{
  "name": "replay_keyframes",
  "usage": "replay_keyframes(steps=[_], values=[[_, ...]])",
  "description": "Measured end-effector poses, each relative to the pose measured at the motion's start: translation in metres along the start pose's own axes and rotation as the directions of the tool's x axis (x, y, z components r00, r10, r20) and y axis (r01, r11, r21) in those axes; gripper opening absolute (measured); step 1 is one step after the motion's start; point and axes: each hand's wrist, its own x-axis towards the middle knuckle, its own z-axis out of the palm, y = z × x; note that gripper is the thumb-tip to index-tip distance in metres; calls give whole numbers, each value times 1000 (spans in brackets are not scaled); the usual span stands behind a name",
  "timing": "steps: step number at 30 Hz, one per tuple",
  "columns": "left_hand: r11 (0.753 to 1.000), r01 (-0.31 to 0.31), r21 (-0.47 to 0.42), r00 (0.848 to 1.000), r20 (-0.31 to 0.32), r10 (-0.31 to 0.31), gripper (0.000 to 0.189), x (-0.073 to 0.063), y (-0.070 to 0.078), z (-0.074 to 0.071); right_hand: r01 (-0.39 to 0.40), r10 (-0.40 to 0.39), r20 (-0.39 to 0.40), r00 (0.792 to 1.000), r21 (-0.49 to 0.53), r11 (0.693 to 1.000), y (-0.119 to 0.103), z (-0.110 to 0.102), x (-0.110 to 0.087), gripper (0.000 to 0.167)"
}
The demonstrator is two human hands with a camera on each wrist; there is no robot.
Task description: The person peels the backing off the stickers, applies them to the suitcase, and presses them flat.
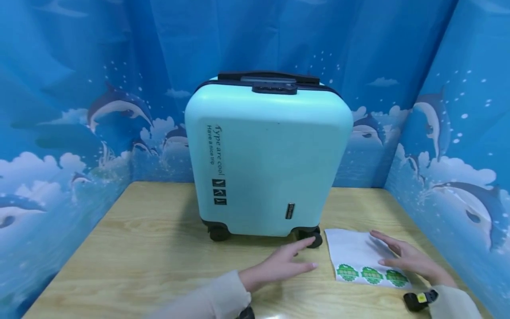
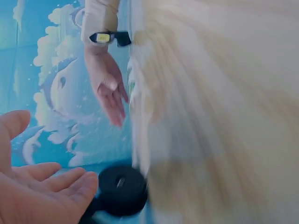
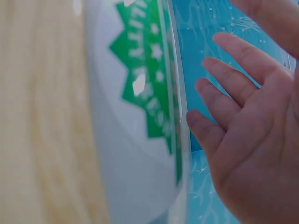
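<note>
A mint-green hard-shell suitcase stands upright on the table in the head view. My left hand hovers with fingers extended near its right front wheel; that black wheel shows beside my left fingers in the left wrist view. To the right lies a white sheet with a row of three round green badges. Over the sheet's right side my right hand is spread, holding nothing. One green badge fills the right wrist view's middle, beside my right palm.
The wood-patterned table reaches back to a blue curtain printed with dolphins, which also lines the left and right sides. A black handle and a lock sit on top of the suitcase.
</note>
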Motion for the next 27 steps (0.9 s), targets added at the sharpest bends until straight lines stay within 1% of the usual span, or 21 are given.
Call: replay_keyframes(steps=[2,4,7,9,12,14,15,16,18,20,21,23,25,27], values=[[997,56,-60,997,47,-53,62,13,3,11,18,-18,19,1000,39,999,3,-2,0,65],[989,104,-107,991,98,-94,61,26,5,21,45,-49,45,998,87,995,6,-4,0,65],[981,145,-127,980,152,-125,58,46,6,33,73,-85,76,993,149,986,12,-7,-3,65],[978,155,-140,976,176,-129,57,57,7,39,93,-108,81,991,173,980,15,-7,-4,65],[978,141,-155,980,160,-116,55,71,9,47,106,-116,48,992,170,980,15,-6,-6,66],[978,130,-163,987,116,-112,53,79,11,53,116,-123,31,992,170,978,16,-6,-7,65],[981,124,-149,990,85,-112,53,83,12,57,106,-113,29,993,186,977,16,-6,-7,65],[985,122,-125,992,50,-116,52,86,12,61,95,-104,32,994,205,974,17,-6,-7,64],[989,124,-81,992,-12,-125,52,93,13,69,71,-90,62,994,251,965,19,-6,-6,64],[990,135,-49,989,-53,-138,53,98,13,76,39,-74,105,992,305,951,21,-6,-6,64],[989,141,-40,988,-63,-143,54,100,13,79,19,-67,130,989,339,941,22,-6,-6,65],[985,166,-52,983,-66,-169,54,103,12,82,6,-73,168,983,372,928,23,-5,-5,65],[980,190,-67,980,-48,-193,54,106,11,84,-5,-81,198,977,400,916,25,-4,-4,65],[977,205,-61,978,-18,-207,54,106,10,83,-5,-94,217,972,415,910,26,-4,-3,65]])
